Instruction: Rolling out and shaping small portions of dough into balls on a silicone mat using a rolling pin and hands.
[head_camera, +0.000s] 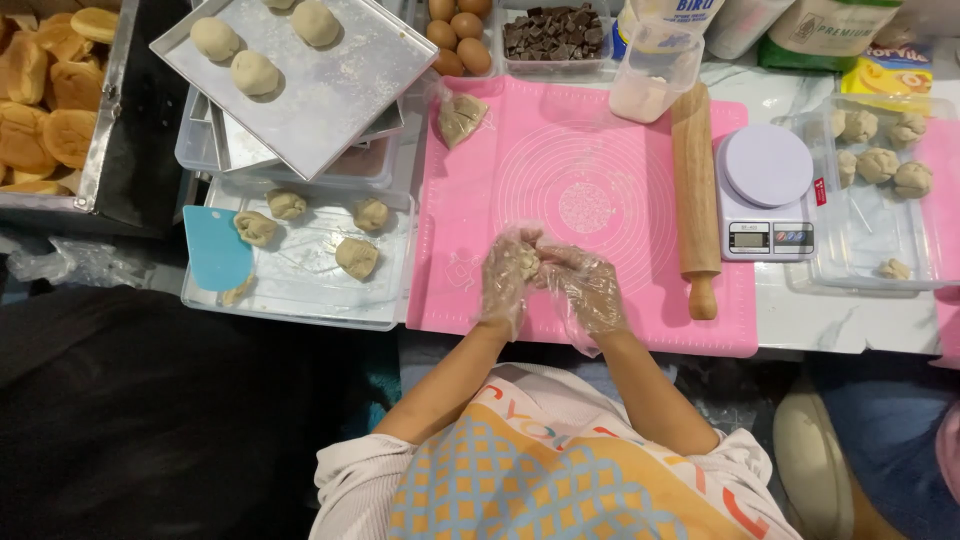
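**Soft dough lump cupped between two gloved hands**

The small pale beige dough lump (525, 262) sits above the pink silicone rolling mat (590, 200) on the desk, pressed between the left hand (506, 278) and the right hand (582, 288), both in thin clear plastic gloves and closed together around it. It looks light, soft and slightly sticky, so it likely dents under pressure; cupping it from both sides with the palms suits it best. Its surface appears matte and uneven.

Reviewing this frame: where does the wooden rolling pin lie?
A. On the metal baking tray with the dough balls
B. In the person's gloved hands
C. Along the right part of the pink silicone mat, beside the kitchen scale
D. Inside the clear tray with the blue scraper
C. The wooden rolling pin lies lengthwise on the right part of the pink silicone mat, just left of the kitchen scale; the gloved left hand and right hand hold a dough piece instead.
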